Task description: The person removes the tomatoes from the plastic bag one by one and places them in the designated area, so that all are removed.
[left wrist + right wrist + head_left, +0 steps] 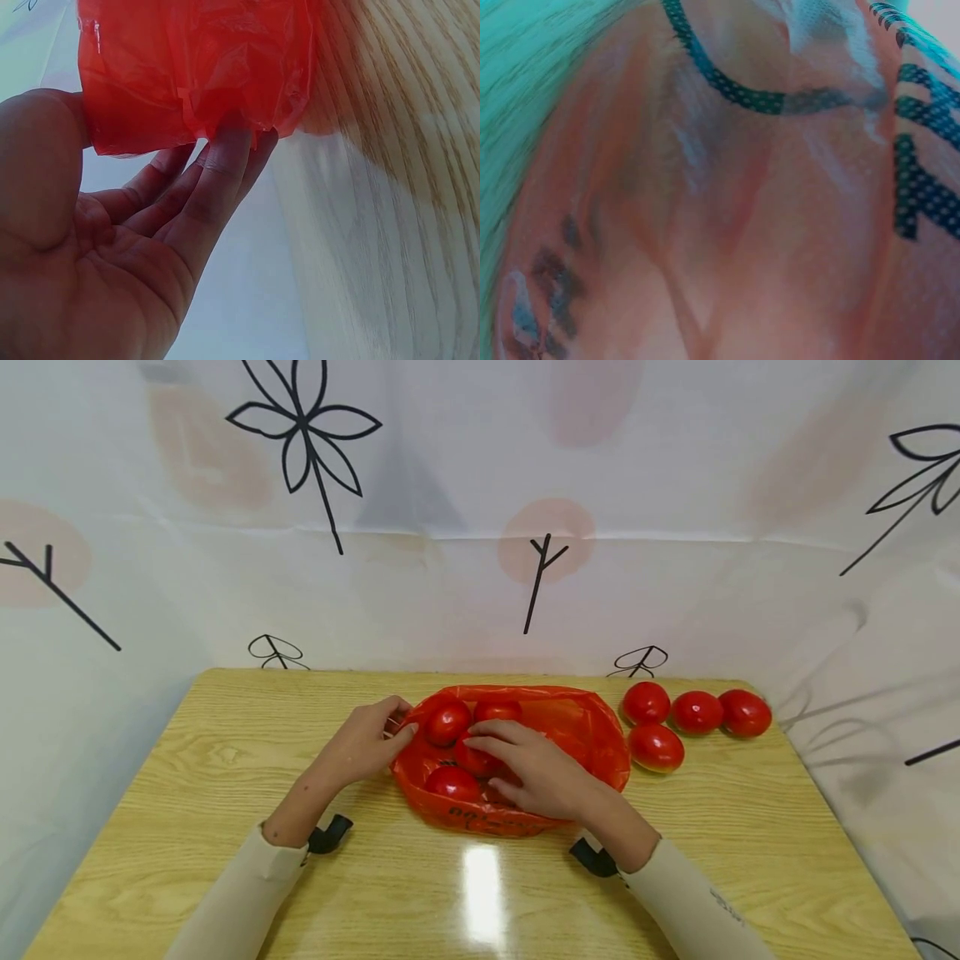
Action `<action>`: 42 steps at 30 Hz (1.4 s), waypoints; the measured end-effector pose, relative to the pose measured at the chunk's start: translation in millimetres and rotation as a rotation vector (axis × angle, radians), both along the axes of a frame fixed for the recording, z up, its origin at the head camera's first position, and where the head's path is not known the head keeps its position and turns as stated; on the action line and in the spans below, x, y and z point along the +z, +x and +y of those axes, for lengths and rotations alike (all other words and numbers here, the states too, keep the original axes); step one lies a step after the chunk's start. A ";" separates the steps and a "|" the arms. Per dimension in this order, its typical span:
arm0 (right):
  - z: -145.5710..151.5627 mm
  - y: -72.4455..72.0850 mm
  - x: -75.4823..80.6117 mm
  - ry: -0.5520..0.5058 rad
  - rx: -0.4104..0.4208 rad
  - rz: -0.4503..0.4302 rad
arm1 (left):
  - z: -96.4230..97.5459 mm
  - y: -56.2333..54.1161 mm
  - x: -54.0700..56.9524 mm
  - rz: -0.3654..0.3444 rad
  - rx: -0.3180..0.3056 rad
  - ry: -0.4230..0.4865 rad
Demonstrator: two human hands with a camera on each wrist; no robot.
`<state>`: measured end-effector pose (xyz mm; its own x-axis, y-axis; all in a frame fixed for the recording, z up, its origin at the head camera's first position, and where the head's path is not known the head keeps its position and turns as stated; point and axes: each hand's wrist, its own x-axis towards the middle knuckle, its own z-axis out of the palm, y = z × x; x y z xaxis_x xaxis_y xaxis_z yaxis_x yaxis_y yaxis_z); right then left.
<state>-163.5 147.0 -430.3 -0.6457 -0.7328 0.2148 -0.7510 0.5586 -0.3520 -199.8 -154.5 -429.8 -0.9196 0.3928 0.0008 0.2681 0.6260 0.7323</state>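
Note:
A red plastic bag [510,827] lies on its base with its mouth open upward. Several red tomatoes are inside, among them one at the left [447,723] and one at the front [453,783]. At the left rim my left hand [367,743] holds the bag; in the left wrist view the red plastic [202,67] sits between thumb and fingers. Inside the mouth, my right hand [536,772] grips a tomato [474,757] with fingers over it and thumb at its side. Bag plastic with dark print [840,180] fills the right wrist view, hiding that hand.
Several more tomatoes, such as a front one [656,747] and one at the far right [745,712], stand right of the bag on the wooden table [225,752]. Behind the table hangs a white patterned cloth [450,593].

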 end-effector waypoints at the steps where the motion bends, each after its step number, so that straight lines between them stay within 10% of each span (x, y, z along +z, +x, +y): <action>1: 0.0 -0.1 -0.4 0.001 0.001 0.002 | 0.1 0.0 0.0 0.001 -0.001 0.000; 42: 5.5 -6.6 -13.0 -0.012 0.034 0.108 | 2.3 -0.4 0.4 0.004 0.012 0.001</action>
<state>-170.1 152.5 -443.3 -0.5932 -0.7508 0.2904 -0.8033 0.5284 -0.2748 -200.2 -152.2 -429.4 -0.9241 0.3820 0.0048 0.2635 0.6282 0.7321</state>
